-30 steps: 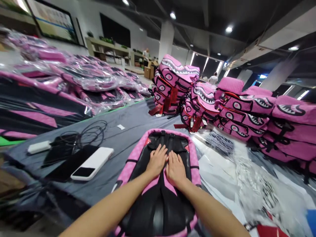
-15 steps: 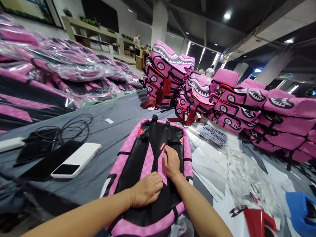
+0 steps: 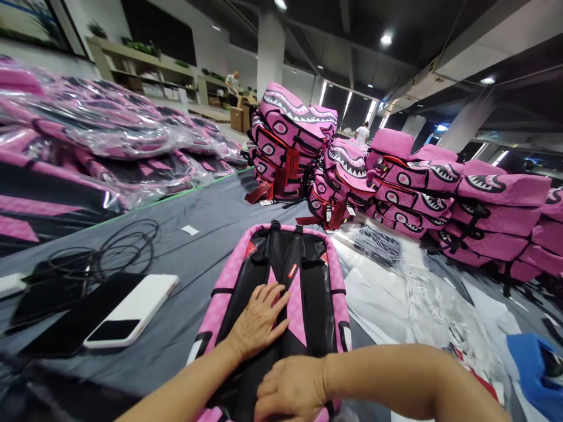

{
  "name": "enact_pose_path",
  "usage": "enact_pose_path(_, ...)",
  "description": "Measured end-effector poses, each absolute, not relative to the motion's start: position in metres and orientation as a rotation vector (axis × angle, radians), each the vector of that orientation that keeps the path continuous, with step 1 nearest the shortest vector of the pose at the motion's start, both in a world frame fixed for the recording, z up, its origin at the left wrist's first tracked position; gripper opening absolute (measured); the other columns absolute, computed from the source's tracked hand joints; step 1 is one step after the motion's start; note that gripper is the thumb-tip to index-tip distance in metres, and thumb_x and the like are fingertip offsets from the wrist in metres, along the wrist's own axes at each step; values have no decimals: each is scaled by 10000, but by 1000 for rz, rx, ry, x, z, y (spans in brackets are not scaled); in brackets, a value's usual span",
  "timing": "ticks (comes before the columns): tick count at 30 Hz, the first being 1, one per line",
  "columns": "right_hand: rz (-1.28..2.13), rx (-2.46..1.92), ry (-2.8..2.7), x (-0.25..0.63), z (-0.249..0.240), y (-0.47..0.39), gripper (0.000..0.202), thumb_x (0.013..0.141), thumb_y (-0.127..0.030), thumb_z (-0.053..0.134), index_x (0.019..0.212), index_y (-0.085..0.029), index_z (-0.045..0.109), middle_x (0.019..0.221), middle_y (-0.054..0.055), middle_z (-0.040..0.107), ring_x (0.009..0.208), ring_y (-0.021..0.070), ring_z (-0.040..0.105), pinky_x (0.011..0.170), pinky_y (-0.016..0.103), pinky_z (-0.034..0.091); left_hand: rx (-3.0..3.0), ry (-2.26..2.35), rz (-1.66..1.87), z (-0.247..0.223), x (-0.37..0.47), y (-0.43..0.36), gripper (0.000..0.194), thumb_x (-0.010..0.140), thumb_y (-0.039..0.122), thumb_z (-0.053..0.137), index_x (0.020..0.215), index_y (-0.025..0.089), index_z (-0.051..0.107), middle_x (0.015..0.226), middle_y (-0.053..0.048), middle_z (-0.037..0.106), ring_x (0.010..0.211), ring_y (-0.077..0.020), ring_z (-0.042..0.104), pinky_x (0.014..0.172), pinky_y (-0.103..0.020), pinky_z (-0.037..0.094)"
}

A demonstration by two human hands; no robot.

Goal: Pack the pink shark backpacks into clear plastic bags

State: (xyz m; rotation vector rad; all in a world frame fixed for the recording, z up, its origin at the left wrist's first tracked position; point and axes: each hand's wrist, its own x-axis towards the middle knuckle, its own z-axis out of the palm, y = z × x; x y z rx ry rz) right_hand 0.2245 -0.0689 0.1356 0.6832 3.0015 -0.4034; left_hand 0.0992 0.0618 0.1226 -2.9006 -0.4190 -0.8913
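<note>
A pink and black backpack (image 3: 321, 316) lies on the grey-covered table before me, its straps and back panel facing up. My left hand (image 3: 259, 319) rests on the left strap with its fingers spread and nothing held. Lower down, my right hand (image 3: 292, 387) is curled over the bottom part of the strap area; its fingertips are bent under, and what they hold, if anything, is hidden. A small red label (image 3: 292, 270) shows on the right strap.
Plastic-wrapped backpacks (image 3: 109, 129) are piled at the left, and stacked pink backpacks (image 3: 299, 129) stand at the back and right. A white power bank (image 3: 153, 299) and cables (image 3: 127, 243) lie left. Clear bags (image 3: 431, 305) and a blue dispenser (image 3: 532, 363) are at the right.
My left hand has moved up the backpack and its fingers have spread. My right hand has come down from beside the label to the lower part. The view has shifted slightly.
</note>
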Motion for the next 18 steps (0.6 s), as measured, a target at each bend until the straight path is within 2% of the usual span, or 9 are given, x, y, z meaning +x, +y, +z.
enact_pose_path(3, -308, 578, 2998, 229, 110, -60, 150, 942, -358, 667, 994, -232, 605, 845, -20, 690, 839, 144, 645, 726, 253, 460, -2740, -536, -1033, 113, 101, 62, 552, 896, 422, 580, 1403, 204, 568, 1395, -171, 575, 1336, -404, 423, 1097, -576, 273)
enact_pose_path(6, -272, 587, 3001, 231, 100, -57, 184, 930, -398, 659, 962, -223, 615, 815, -14, 671, 799, 150, 636, 726, 265, 459, -2671, -665, -1059, 106, 107, 63, 625, 846, 447, 622, 1427, 222, 573, 1520, -208, 474, 1423, -502, 318, 1105, -659, 230)
enact_pose_path(8, -249, 658, 2994, 227, 100, -62, 231, 919, -442, 649, 937, -215, 615, 796, -7, 660, 775, 160, 630, 721, 281, 463, -2660, -705, -1061, 101, 107, 62, 684, 836, 511, 635, 1461, 248, 545, 1565, -224, 422, 1415, -535, 329, 1099, -696, 209)
enact_pose_path(10, -182, 742, 2985, 220, 99, -71, 237, 934, -459, 640, 918, -224, 609, 764, -16, 650, 747, 159, 622, 686, 280, 465, -2677, -689, -1053, 92, 102, 56, 785, 828, 646, 610, 1511, 285, 476, 1579, -217, 414, 1395, -525, 376, 1105, -697, 193)
enact_pose_path(12, -77, 945, 3011, 215, 97, -78, 212, 957, -461, 629, 913, -255, 613, 755, -35, 651, 732, 140, 618, 663, 249, 472, -2728, -677, -1004, 81, 91, 43, 876, 806, 762, 559, 1550, 331, 393, 1608, -185, 390, 1413, -505, 372, 1123, -681, 181)
enact_pose_path(14, 49, 1235, 3037, 218, 98, -78, 166, 967, -455, 620, 929, -294, 632, 800, -45, 671, 758, 128, 628, 686, 226, 490, -2814, -731, -904, 72, 78, 26, 894, 798, 797, 540, 1562, 376, 344, 1633, -150, 362, 1447, -485, 345, 1140, -667, 183)
enact_pose_path(16, 211, 1622, 3002, 231, 105, -65, 113, 964, -419, 611, 995, -322, 659, 914, -27, 699, 840, 151, 646, 761, 259, 520, -2941, -795, -752, 72, 65, 10, 914, 781, 821, 544, 1562, 396, 331, 1641, -147, 345, 1463, -489, 329, 1142, -687, 195)
enact_pose_path(18, 383, 2009, 2897, 252, 115, -43, 178, 973, -311, 559, 1116, -310, 665, 1060, 18, 704, 947, 195, 651, 841, 333, 537, -3076, -814, -579, 88, 57, 1, 969, 742, 874, 530, 1561, 394, 334, 1643, -169, 326, 1455, -522, 330, 1116, -735, 223)
